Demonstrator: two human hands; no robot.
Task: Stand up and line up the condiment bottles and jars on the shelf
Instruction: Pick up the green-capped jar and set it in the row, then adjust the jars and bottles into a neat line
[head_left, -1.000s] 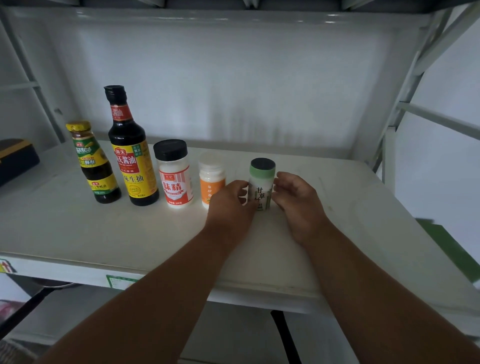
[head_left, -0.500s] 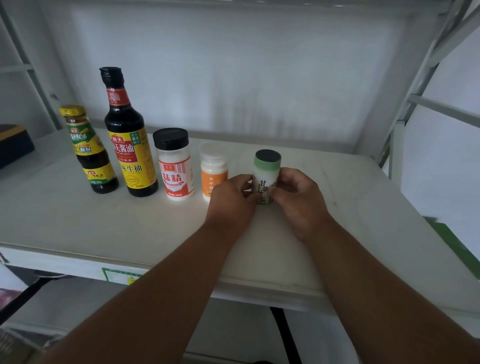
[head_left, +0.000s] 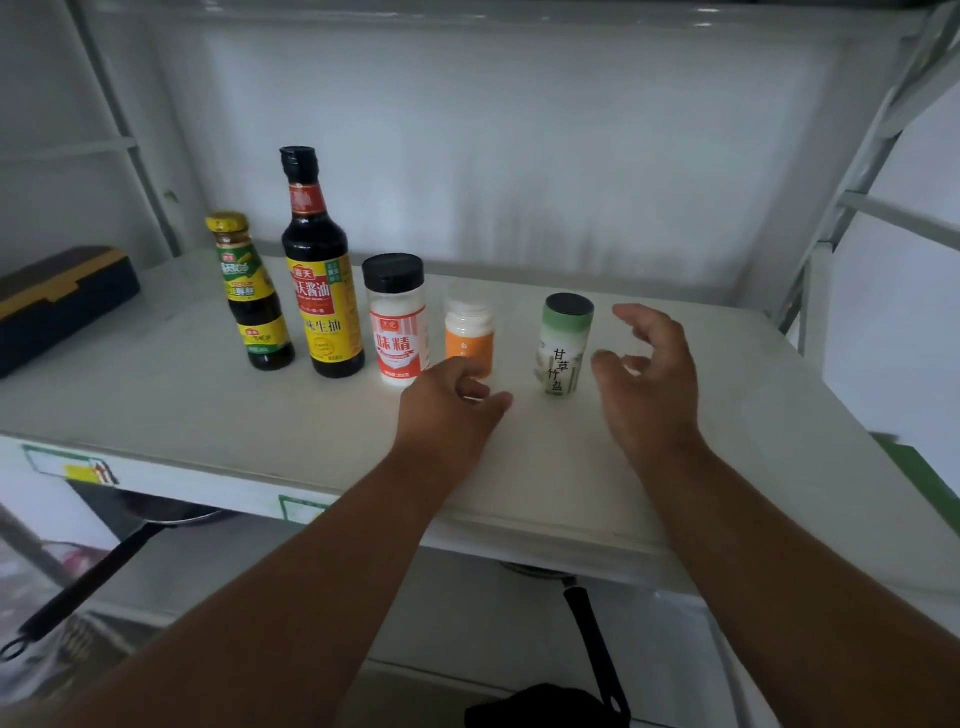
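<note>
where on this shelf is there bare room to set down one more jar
Bare shelf lies right of the green-capped jar, out to the frame post. The front strip left of the left hand is bare too. The row from the yellow-capped bottle to the orange jar is tight.

Five containers stand upright in a row on the shelf (head_left: 156, 410), running left to right: small sauce bottle (head_left: 253, 296), tall soy sauce bottle (head_left: 321, 270), seasoning jar (head_left: 397, 322), small jar (head_left: 469, 332), salt shaker (head_left: 561, 345). The first four stand close together; the shaker stands somewhat apart at the right end. A case (head_left: 57, 301) lies at the far left of the shelf, well apart from the row. The left hand (head_left: 449, 410) is before the small jar, overlapping its lower part in view. The right hand (head_left: 647, 374) is just right of the shaker, apart from it. Below the shelf sit two pans: one pan (head_left: 140, 519) at left, another pan's handle (head_left: 592, 644) at centre.
</note>
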